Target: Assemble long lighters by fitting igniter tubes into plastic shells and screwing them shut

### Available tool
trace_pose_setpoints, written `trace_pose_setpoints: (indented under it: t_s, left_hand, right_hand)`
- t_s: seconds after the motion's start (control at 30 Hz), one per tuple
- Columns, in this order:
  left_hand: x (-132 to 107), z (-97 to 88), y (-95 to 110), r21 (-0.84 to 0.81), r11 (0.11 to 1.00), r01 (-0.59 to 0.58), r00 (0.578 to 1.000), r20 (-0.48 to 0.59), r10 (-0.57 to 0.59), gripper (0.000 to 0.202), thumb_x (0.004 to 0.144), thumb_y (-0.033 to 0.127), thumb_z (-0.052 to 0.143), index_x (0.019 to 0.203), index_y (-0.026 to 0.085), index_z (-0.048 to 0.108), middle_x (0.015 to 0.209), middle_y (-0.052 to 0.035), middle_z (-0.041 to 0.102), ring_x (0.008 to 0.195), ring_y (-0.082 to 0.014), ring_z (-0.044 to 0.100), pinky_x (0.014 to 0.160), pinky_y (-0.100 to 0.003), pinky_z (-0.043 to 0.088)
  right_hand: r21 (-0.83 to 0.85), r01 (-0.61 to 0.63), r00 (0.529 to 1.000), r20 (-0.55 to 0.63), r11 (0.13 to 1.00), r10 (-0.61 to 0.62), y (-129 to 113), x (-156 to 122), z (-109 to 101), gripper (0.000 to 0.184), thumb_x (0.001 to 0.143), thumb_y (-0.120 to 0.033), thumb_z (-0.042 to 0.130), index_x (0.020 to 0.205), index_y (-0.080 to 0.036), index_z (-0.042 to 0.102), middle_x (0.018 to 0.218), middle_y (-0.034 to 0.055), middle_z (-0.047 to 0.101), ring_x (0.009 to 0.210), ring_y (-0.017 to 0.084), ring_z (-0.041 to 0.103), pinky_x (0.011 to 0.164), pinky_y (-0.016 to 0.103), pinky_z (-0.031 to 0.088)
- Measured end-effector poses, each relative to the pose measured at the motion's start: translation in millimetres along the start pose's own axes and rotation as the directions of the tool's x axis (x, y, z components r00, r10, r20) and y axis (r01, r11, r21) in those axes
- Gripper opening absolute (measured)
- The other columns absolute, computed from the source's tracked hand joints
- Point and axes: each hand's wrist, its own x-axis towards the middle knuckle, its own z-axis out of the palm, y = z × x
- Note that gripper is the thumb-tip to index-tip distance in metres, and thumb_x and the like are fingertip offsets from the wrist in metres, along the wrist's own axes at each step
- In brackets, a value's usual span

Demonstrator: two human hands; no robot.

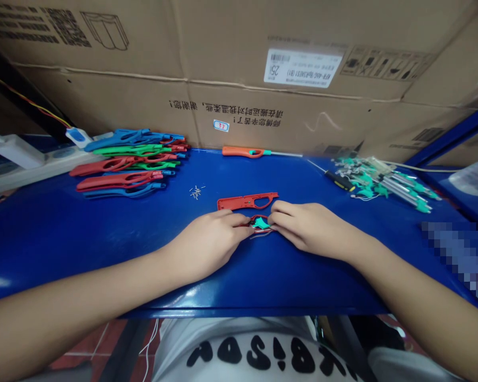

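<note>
Between my two hands lies a red lighter casing half (258, 217) with a green trigger (260, 224) set in its opening and a thin wire beside it. My left hand (213, 239) has its fingers closed on the left part of this casing, covering most of it. On the other end, the fingers of my right hand (308, 228) pinch the casing close to the trigger. Just beyond my hands rests a second red casing half (239, 202), its hollow inner side facing up.
Small screws (196, 192) lie loose to the left. Red, green and blue casings (123, 164) are piled at back left near a power strip (59, 162). An assembled orange lighter (242, 152) lies by the cardboard (231, 69). A screwdriver (340, 181) and metal-tubed green parts (398, 188) are at right.
</note>
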Motion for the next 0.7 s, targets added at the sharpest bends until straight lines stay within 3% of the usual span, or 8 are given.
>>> trace_pose_setpoints:
  t_s: [0.23, 0.7]
  left_hand:
    - [-0.1, -0.3, 0.2, 0.012, 1.000, 0.008, 1.000, 0.013, -0.008, 0.033, 0.099, 0.014, 0.049, 0.124, 0.021, 0.069, 0.122, -0.0082, 0.070, 0.111, -0.0260, 0.067, 0.095, -0.042, 0.057]
    - [-1.0, 1.7, -1.1, 0.014, 1.000, -0.014, 1.000, -0.007, 0.014, 0.035, 0.099, 0.014, 0.048, 0.127, 0.022, 0.068, 0.124, -0.0087, 0.070, 0.113, -0.0260, 0.066, 0.096, -0.042, 0.056]
  right_hand:
    - [0.011, -0.015, 0.999, -0.030, 1.000, 0.015, 2.2, 0.0, 0.6, 0.022, 0.104, -0.025, 0.040, 0.101, -0.017, 0.060, 0.103, 0.0076, 0.063, 0.075, 0.015, 0.056, 0.057, 0.028, 0.027]
    - [0.070, 0.000, 1.000, 0.022, 0.998, -0.002, 1.8, -0.2, -0.7, 0.017, 0.103, -0.026, 0.042, 0.101, -0.018, 0.057, 0.105, 0.0073, 0.062, 0.077, 0.016, 0.056, 0.061, 0.027, 0.034]
